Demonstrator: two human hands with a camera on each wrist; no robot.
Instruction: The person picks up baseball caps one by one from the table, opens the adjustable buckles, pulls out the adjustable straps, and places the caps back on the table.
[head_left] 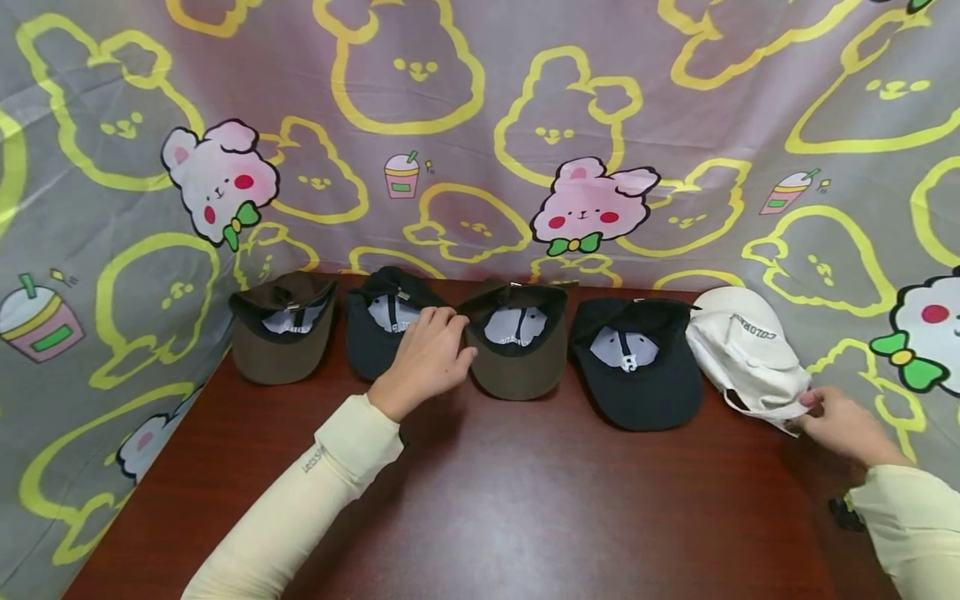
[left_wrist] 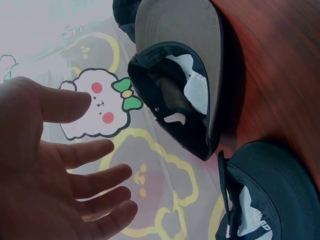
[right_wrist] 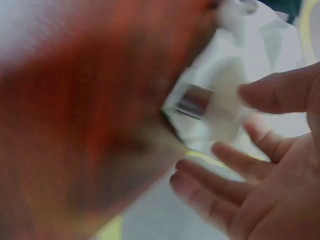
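Five baseball caps stand in a row along the cloth: a brown cap, a dark navy cap, another brown cap, a black cap and a white cap. The first four lie with brims toward me and insides showing. My left hand hovers between the navy cap and second brown cap, its fingers spread loosely with nothing in them. At the white cap's back edge is my right hand, thumb and fingers apart around that edge in the blurred right wrist view. Whether they touch it is unclear.
A reddish-brown wooden table carries the caps. Behind it hangs a patterned cloth with yellow outlines and cartoon animals, which also runs down both sides. A small dark object shows beside the right sleeve.
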